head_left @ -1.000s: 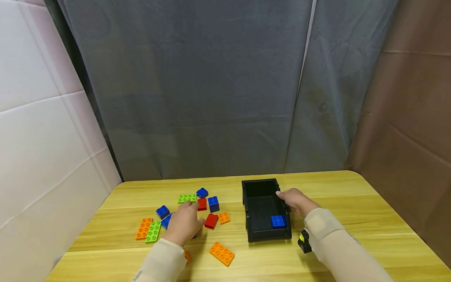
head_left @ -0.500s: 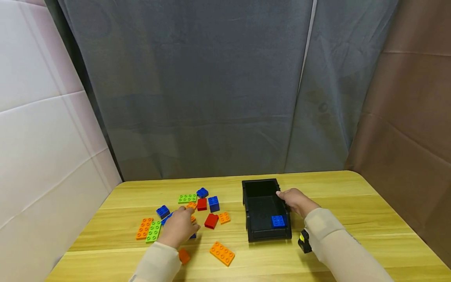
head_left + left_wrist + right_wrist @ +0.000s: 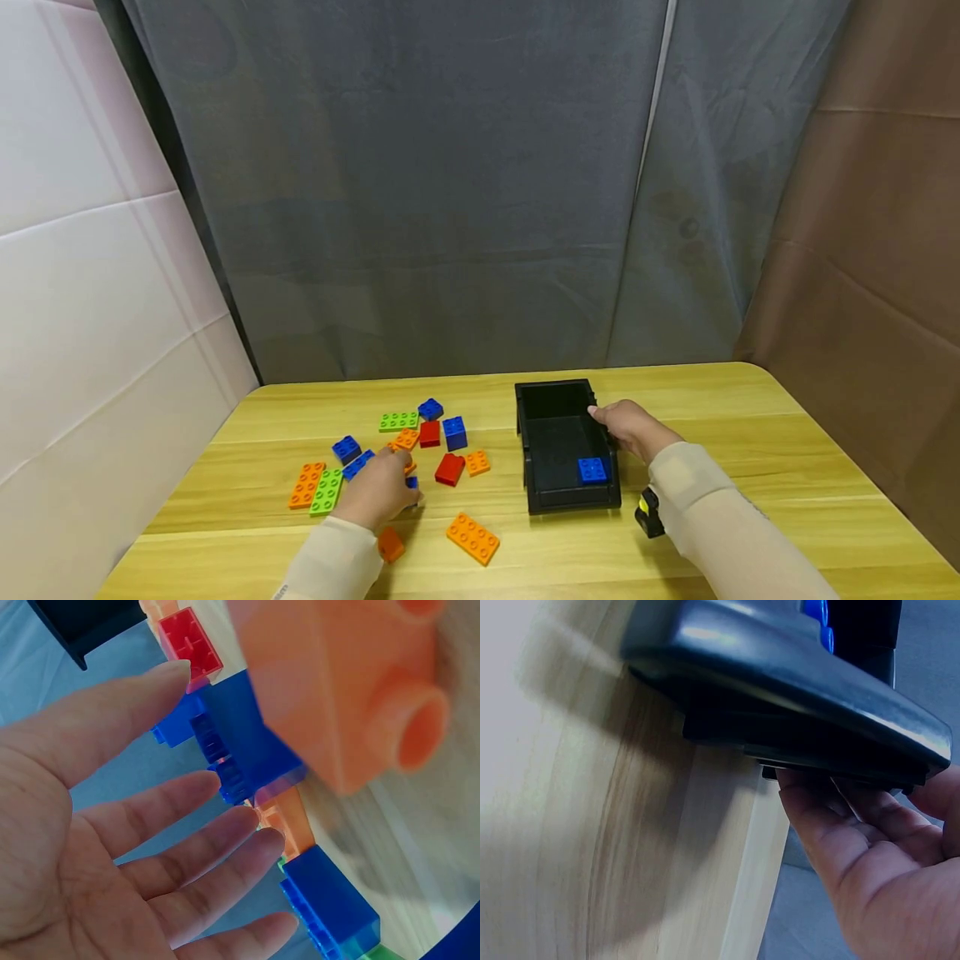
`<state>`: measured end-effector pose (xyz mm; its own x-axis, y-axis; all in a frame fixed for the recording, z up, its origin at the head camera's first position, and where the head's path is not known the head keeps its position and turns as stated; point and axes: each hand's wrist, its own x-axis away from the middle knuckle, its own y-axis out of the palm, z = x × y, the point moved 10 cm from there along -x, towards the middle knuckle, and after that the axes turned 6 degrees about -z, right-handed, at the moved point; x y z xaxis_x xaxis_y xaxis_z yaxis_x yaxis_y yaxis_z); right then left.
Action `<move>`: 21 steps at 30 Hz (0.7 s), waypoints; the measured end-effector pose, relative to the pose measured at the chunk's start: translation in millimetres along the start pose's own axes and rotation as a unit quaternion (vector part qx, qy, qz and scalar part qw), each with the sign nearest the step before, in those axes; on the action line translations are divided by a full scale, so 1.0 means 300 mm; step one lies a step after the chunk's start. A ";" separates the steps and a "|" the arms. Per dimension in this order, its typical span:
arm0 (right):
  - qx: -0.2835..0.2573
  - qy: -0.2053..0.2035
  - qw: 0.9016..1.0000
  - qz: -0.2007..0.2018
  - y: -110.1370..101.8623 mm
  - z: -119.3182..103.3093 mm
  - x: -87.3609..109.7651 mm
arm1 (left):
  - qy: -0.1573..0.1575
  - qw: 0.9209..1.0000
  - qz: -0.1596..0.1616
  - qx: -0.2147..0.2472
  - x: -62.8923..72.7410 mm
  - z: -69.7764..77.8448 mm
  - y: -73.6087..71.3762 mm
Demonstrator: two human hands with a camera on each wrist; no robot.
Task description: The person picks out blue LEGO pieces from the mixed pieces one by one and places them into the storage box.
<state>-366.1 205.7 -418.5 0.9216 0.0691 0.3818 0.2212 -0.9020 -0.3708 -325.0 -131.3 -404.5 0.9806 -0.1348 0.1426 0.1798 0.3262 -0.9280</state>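
My left hand [image 3: 377, 490] is low among loose toy building bricks at the left of the table. In the left wrist view its thumb and fingers [image 3: 187, 900] are spread, close to a blue brick [image 3: 251, 735]; I cannot tell whether they touch it. A large orange brick [image 3: 330, 682] fills the foreground there. My right hand [image 3: 630, 427] grips the right side of a black plastic bin [image 3: 551, 442], thumb on the rim and fingers underneath. Inside the bin's near end lies one blue brick [image 3: 592, 471].
Around the left hand are a green brick [image 3: 326, 492], an orange brick [image 3: 306, 486], red bricks [image 3: 450, 470] and several others. Another orange brick [image 3: 473, 538] lies nearer the front. A grey curtain [image 3: 450, 183] hangs behind the wooden table [image 3: 247, 550].
My left hand has drawn back slightly toward the lower left, uncovering orange bricks beyond its fingers. The right hand and the bin stay where they were.
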 end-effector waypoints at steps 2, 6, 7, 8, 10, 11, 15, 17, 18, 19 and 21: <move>0.001 0.001 1.000 0.000 -0.001 0.001 -0.001 | 0.001 1.000 0.000 -0.001 -0.001 0.000 0.001; 0.002 0.001 1.000 -0.001 -0.001 0.000 0.001 | 0.001 1.000 0.004 0.002 -0.004 -0.002 0.002; 0.001 0.001 1.000 -0.001 -0.002 0.000 0.002 | 0.002 1.000 0.005 0.001 -0.005 -0.002 0.002; 0.001 0.001 1.000 -0.001 -0.001 -0.001 0.003 | 0.003 1.000 0.006 0.002 -0.005 -0.003 0.002; -0.001 -0.001 1.000 -0.002 -0.001 -0.003 0.004 | 0.003 1.000 0.005 0.002 -0.006 -0.003 0.004; -0.001 -0.001 1.000 -0.003 -0.001 -0.003 0.005 | 0.004 1.000 0.005 0.001 -0.006 -0.003 0.004; -0.003 -0.002 1.000 -0.005 0.001 -0.004 0.007 | 0.004 1.000 0.002 0.000 -0.006 -0.004 0.008; -0.003 -0.002 1.000 -0.005 0.002 -0.004 0.007 | 0.002 1.000 -0.001 0.001 -0.006 -0.005 0.012; -0.003 -0.002 1.000 -0.005 0.002 -0.005 0.008 | 0.001 1.000 -0.002 0.002 -0.006 -0.006 0.014; -0.002 -0.002 1.000 -0.004 0.002 -0.005 0.008 | 0.001 1.000 -0.003 0.003 -0.007 -0.006 0.016; -0.002 -0.002 1.000 -0.004 0.001 -0.005 0.006 | -0.001 1.000 -0.006 0.004 -0.008 -0.007 0.021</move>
<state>-364.7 205.0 -416.7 0.9213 0.0779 0.3810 0.2268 -0.9035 -0.3636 -326.4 -130.9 -411.4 0.9785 -0.1369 0.1542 0.1919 0.3315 -0.9237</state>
